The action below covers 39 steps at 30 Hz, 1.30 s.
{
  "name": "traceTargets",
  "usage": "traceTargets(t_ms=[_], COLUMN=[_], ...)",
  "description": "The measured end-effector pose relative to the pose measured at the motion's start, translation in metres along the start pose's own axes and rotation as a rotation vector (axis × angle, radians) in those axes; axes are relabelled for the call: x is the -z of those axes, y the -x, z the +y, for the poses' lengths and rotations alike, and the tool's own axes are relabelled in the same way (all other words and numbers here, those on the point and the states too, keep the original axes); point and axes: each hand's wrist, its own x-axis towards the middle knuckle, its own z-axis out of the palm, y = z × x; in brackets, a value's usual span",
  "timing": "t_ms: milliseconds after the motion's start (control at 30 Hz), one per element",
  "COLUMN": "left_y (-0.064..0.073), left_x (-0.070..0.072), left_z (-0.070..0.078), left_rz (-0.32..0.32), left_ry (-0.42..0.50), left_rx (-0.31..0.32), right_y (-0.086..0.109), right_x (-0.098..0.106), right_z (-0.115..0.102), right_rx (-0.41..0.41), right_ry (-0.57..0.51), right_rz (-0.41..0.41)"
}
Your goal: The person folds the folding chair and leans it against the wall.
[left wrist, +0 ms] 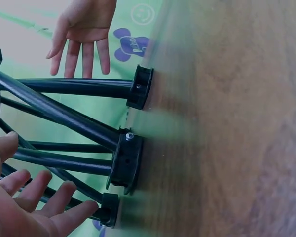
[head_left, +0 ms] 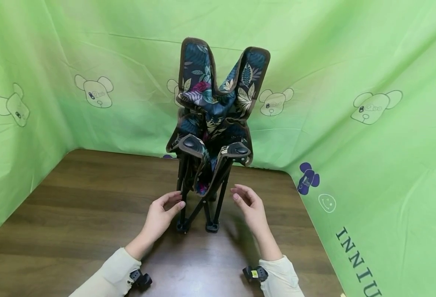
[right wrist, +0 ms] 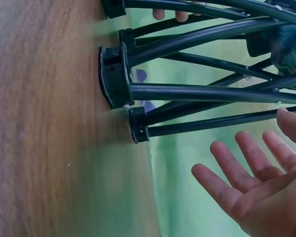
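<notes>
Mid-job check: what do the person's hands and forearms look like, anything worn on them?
The left hand and right hand are gloveless. The left sleeve and right sleeve are long, plain and off-white. The left camera and right camera are small, black and blocky; the right one bears a yellow patch.

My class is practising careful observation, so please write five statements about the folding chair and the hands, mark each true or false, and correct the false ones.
1. The folding chair stands on the table. True.
2. Its fabric is plain white. False: it is dark with a leaf print.
3. The left hand and right hand are on opposite sides of the legs. True.
4. The right hand grips a leg. False: it holds nothing.
5. Both sleeves are pale. True.
</notes>
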Motion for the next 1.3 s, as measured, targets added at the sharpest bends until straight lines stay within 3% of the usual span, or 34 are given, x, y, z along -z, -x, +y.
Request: traceTargets(t_ms=[500, 767, 1000, 1300], left_y=[-0.006, -0.006, -0.006, -0.007], left_x=[-0.009, -0.011, -0.012, -0.014], left_z=[-0.004, -0.003, -0.006, -0.007], left_rz=[-0.007, -0.073, -0.067, -0.053], left_ry=[0.122, 0.178, 0.160, 0.135], left_rx=[0.020, 0.017, -0.029, -0.024], right_y=[0.002, 0.008, 0.007, 0.004], right_x=[-0.014, -0.024, -0.033, -0.039], right_z=[-0.002, 0.004, 0.008, 0.007], right_rx=[-0.051, -0.098, -0.087, -0.116], right_ry=[-0.039, -0.082, -0.138, -0.115], right_rz=[-0.075, -0.105, -0.121, -0.133])
